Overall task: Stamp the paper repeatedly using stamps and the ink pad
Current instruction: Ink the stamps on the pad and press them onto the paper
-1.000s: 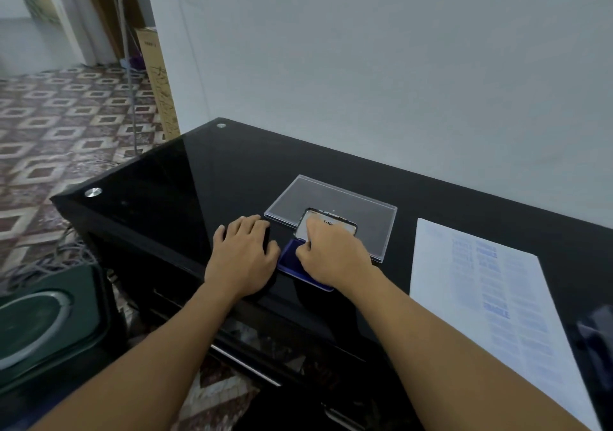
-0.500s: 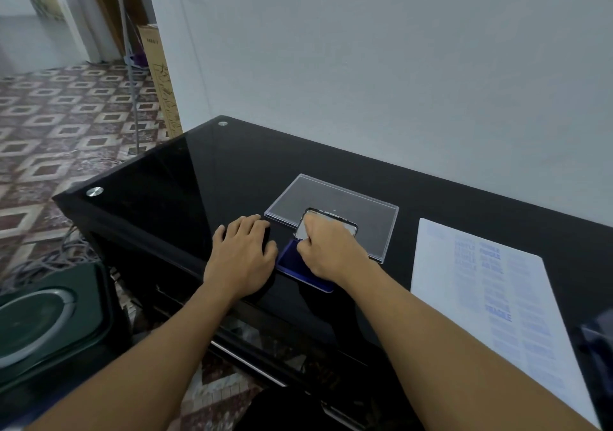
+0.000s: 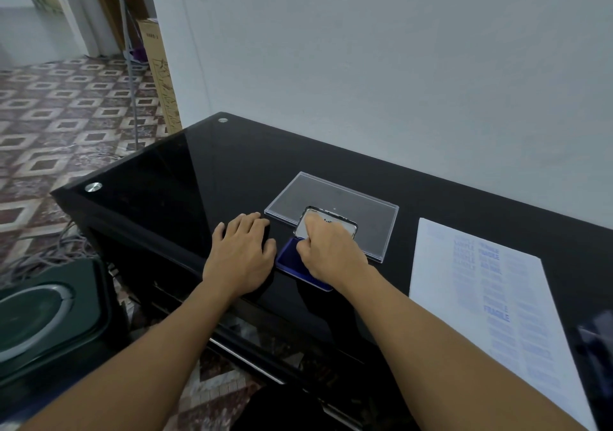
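Observation:
A blue ink pad [image 3: 289,259] lies open near the table's front edge, its lid [image 3: 345,228] with a white label raised behind it. My right hand [image 3: 328,251] is on the pad with fingers curled downward, gripping a stamp that the hand hides almost entirely. My left hand [image 3: 243,251] rests flat on the black table just left of the pad, its fingertips over a small dark object [image 3: 267,230]. The white paper [image 3: 491,298] lies to the right, covered with several faint blue stamp marks.
A clear plastic sheet [image 3: 331,195] lies flat behind the ink pad. The glossy black table [image 3: 185,178] stands against a white wall. A dark speaker [image 3: 43,314] and cables sit on the patterned floor at left. A dark object [image 3: 597,341] lies at the right edge.
My right hand has stayed on the ink pad, shifting only slightly. My left hand has not moved.

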Motion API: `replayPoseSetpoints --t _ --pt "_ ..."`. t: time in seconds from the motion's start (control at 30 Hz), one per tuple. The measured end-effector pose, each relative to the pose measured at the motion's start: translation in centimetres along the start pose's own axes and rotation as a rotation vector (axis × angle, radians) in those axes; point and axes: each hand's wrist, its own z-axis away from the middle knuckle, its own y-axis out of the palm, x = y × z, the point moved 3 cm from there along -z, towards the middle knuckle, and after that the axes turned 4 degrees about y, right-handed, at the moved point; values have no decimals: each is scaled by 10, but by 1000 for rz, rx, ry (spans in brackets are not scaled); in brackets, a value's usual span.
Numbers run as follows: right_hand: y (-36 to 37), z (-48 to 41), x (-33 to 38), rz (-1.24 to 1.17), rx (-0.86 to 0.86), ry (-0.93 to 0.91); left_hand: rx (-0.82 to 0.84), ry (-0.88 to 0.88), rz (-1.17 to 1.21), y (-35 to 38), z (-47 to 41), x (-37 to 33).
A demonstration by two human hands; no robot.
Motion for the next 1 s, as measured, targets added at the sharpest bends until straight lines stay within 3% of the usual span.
replayPoseSetpoints --t 1.0 --pt "3 7 0 -12 -26 44 -6 3 2 1 0 1"
